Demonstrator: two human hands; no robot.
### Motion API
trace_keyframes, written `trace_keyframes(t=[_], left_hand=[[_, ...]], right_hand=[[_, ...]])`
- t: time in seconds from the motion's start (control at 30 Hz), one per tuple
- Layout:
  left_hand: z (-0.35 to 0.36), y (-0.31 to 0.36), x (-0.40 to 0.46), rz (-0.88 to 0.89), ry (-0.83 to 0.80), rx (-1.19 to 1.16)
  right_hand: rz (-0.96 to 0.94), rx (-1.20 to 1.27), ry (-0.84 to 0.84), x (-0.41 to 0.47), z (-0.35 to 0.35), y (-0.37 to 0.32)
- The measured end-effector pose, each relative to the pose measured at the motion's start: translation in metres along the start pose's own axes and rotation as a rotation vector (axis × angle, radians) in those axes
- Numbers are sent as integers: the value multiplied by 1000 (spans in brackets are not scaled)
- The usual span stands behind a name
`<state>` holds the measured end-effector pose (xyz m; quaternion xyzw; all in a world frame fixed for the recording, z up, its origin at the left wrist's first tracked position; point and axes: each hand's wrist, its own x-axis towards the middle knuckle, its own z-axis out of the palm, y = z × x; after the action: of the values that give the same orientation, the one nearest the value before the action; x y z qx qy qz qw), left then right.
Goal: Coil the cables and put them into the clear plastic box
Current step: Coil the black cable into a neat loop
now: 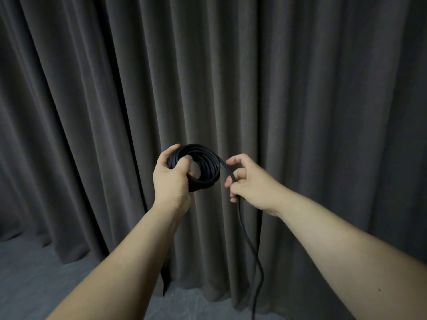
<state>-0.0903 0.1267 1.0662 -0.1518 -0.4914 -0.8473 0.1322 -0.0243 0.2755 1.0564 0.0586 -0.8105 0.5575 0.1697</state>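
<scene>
A black cable is wound into a round coil (205,168) of several loops, held up at chest height in front of me. My left hand (171,179) grips the coil's left side, thumb through the middle. From the coil's top right the loose cable (245,227) arcs down through my right hand (248,183), whose lower fingers curl round it while thumb and forefinger stand off. Below that hand the cable hangs to the floor and leaves the frame at the bottom. The clear plastic box is not in view.
A dark grey pleated curtain (300,100) fills the whole background. Grey floor (46,285) shows at the lower left and along the curtain's hem.
</scene>
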Motion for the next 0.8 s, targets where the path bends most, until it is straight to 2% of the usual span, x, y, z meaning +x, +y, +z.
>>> trace_keyframes(t=[0.1,0.17,0.2,0.27,0.33,0.37,0.43,0.53,0.63,0.7,0.8], left_hand=[[-4,-1,7,1,90,-44],[-10,2,16,14,176,-51],[-13,5,19,28,212,-27],[-19,11,22,100,210,79],[-22,11,20,186,126,228],[-22,10,18,208,78,306],[-22,7,13,218,-6,414],[-22,2,8,131,-103,450],[-18,1,-2,27,-204,379],[-13,1,-9,-38,-259,293],[-8,-1,-15,-82,-309,240]], right_hand=[[105,46,-82,-9,3,3],[165,-22,-141,-14,4,9],[160,-140,-162,-16,4,12],[55,-579,-204,-16,0,12],[-98,-956,-259,-16,0,3],[-162,-1014,-281,-16,2,-6],[-314,-967,-283,-14,8,-28],[-479,-696,-119,0,12,-47],[-403,-258,64,11,12,-39],[-327,-122,165,15,15,-29],[-272,-8,226,14,18,-22]])
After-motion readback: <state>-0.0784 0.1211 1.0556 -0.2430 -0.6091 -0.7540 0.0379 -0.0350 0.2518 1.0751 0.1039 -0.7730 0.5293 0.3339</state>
